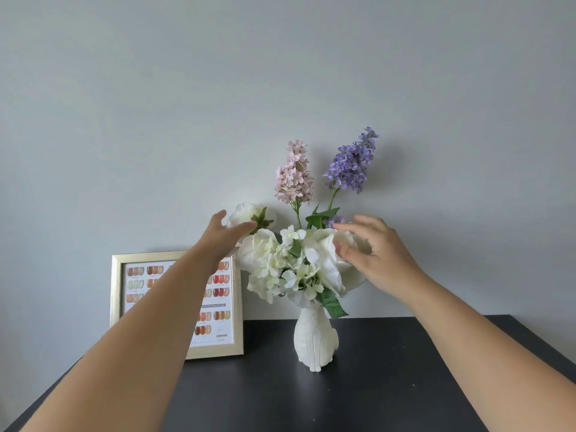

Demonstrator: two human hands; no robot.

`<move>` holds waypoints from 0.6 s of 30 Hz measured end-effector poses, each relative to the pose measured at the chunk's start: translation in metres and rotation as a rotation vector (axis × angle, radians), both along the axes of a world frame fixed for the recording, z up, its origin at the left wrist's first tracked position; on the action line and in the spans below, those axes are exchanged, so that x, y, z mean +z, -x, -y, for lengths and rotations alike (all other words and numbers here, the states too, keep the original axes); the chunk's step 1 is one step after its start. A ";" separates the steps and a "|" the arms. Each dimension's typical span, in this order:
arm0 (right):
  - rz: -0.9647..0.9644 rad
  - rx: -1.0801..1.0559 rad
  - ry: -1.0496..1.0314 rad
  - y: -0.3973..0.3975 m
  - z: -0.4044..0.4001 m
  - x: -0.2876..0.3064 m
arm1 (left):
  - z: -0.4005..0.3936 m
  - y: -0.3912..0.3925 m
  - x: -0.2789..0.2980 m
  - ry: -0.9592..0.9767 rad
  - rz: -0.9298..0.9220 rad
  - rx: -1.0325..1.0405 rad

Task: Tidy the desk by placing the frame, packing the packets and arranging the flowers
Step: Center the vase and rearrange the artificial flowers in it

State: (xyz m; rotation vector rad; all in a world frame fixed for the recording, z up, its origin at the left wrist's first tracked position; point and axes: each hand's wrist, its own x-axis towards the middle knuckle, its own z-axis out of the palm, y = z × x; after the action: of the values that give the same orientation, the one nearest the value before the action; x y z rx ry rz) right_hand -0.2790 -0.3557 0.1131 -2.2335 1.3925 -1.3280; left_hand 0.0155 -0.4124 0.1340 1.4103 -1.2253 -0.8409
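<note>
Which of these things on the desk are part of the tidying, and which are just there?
Part of the job:
- flowers in the white vase, with the left hand and right hand at the blooms
- frame, upright against the wall

Just there:
- black desk
- grey wall

No packets are in view.

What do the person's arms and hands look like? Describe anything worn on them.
Both forearms are bare as far as the frame shows: no sleeves, watch or bracelets. The left hand and right hand wear no gloves, and no rings show. The nails look short and unpainted.
</note>
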 end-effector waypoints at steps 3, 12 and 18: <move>-0.016 -0.025 0.014 -0.001 -0.002 -0.001 | 0.006 0.003 0.001 -0.005 -0.039 -0.033; -0.027 -0.063 0.045 -0.006 -0.004 -0.004 | -0.010 0.016 0.010 0.157 -0.065 -0.216; -0.036 -0.080 0.046 -0.005 -0.002 -0.006 | -0.022 0.030 0.017 0.181 0.165 -0.312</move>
State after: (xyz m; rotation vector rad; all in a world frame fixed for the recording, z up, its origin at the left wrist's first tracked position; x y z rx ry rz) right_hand -0.2738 -0.3535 0.1066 -2.2633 1.4936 -1.3653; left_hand -0.0149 -0.3905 0.1506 1.1769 -1.6357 -0.8099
